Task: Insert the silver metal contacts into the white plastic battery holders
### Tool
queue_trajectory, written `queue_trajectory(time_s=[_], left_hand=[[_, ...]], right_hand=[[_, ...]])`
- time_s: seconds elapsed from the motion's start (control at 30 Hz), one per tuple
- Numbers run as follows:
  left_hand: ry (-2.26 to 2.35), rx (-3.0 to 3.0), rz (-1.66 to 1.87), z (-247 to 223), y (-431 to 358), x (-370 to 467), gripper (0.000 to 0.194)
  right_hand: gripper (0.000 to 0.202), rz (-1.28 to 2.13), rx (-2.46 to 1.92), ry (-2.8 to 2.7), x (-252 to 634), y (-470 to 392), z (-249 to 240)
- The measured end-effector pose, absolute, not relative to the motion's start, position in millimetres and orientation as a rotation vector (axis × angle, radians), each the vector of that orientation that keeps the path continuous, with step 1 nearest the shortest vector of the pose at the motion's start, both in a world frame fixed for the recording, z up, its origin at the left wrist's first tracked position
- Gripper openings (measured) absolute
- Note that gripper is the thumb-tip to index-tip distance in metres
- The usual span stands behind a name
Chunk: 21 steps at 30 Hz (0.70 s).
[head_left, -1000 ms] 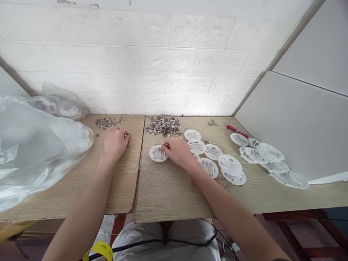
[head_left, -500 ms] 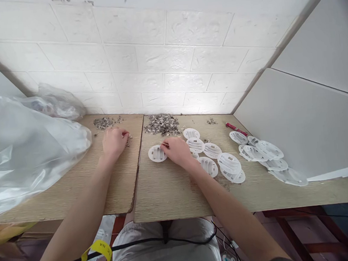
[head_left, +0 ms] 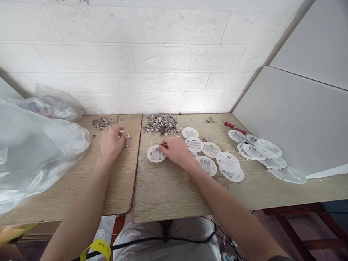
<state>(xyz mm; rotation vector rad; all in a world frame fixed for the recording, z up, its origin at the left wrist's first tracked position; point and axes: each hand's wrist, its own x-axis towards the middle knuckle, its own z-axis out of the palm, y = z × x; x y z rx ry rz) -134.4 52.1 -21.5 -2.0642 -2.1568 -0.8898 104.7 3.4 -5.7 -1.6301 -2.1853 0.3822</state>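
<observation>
A person's right hand [head_left: 175,150], fingers curled and nearly closed, touches the right edge of a round white slotted plastic disc [head_left: 155,153] lying flat on a wood-grain tabletop [head_left: 167,195]; whether it grips anything is hidden. The left hand [head_left: 112,141], loosely curled with thumb and forefinger slightly apart, rests beside a few small metal pieces [head_left: 127,140]; what it holds cannot be told. A large heap of small silvery metal parts [head_left: 161,124] sits near the white brick-patterned wall [head_left: 147,60], and overlapping white discs [head_left: 228,162] lie right of the right hand.
</observation>
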Motion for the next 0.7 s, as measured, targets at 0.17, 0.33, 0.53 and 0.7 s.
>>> queue_trajectory(time_s=[0.17,0.33,0.53,0.7], left_hand=[[-2.056,-2.157,-1.052,-13.6,50.4,-129.4,0.020],[-2.046,-2.432,-1.369,-5.6,43.6,-112.5,0.020],[-1.780,-3.083,-1.639,-12.3,32.4,-84.8,0.038],[-1.741,-3.192,-1.718,-14.8,28.2,-75.6,0.040]], right_hand=[[0.025,0.430,-1.592,-2.153,106.5,5.1,-6.4],[0.030,0.468,-1.379,-2.073,111.1,8.5,-3.5],[0.025,0.573,-1.169,-1.917,107.2,7.3,-0.2],[0.025,0.711,-1.182,-1.866,104.9,5.6,-1.0]])
